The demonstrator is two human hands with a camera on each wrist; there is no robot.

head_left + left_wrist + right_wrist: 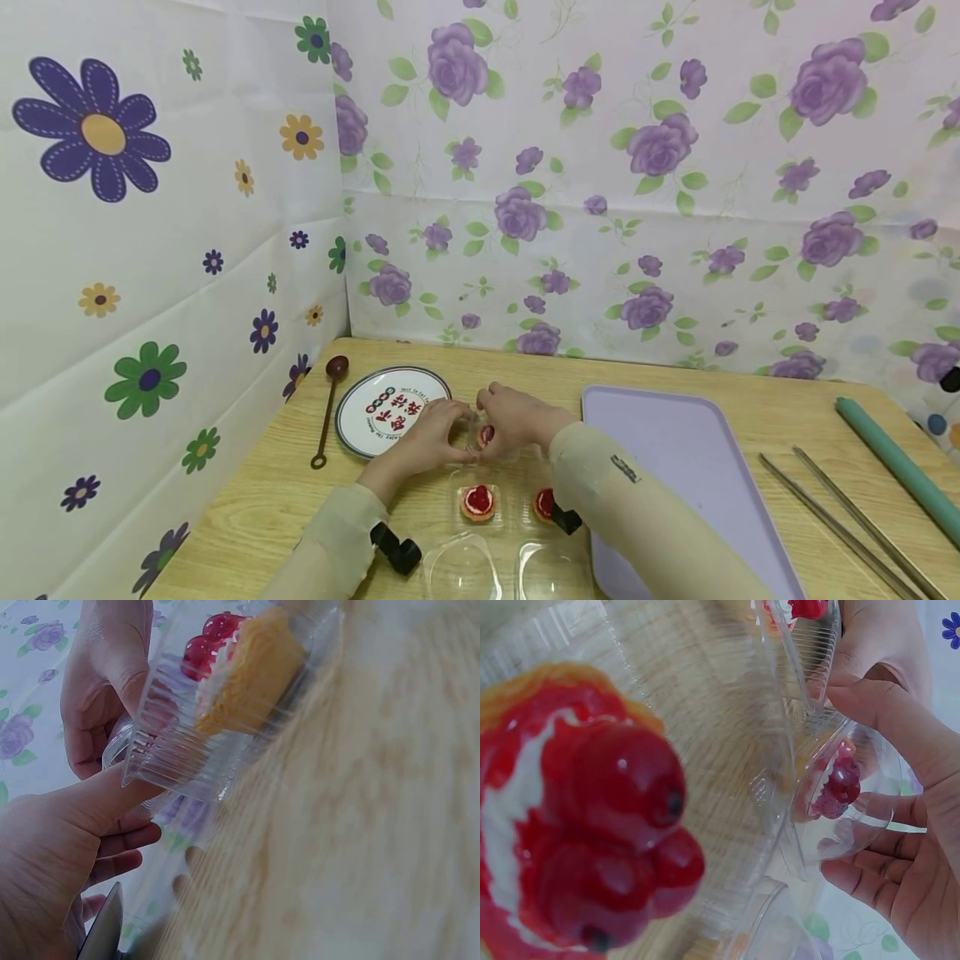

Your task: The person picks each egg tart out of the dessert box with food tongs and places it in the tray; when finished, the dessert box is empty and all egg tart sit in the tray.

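Both hands meet beside the plate, around a clear plastic tart box [881, 825] with a dark-berry tart [840, 784] inside. My left hand [427, 437] grips its left side, thumb at the near edge and fingers at the far one. On the opposite side my right hand [517, 421] curls its fingers and thumb round the domed lid. Nearer me, a cherry tart [477, 502] sits in another clear box, with a second cherry tart [544, 504] to its right, partly behind the right wrist. Their clear lids [461, 571] lie folded back toward me.
A white plate [352, 421] with red lettering lies at the left, a dark brown spoon [326, 421] beside it. A lilac tray [675, 450] lies right of the boxes, under the right forearm. Farther right are metal tongs [832, 521] and a teal roll [900, 458].
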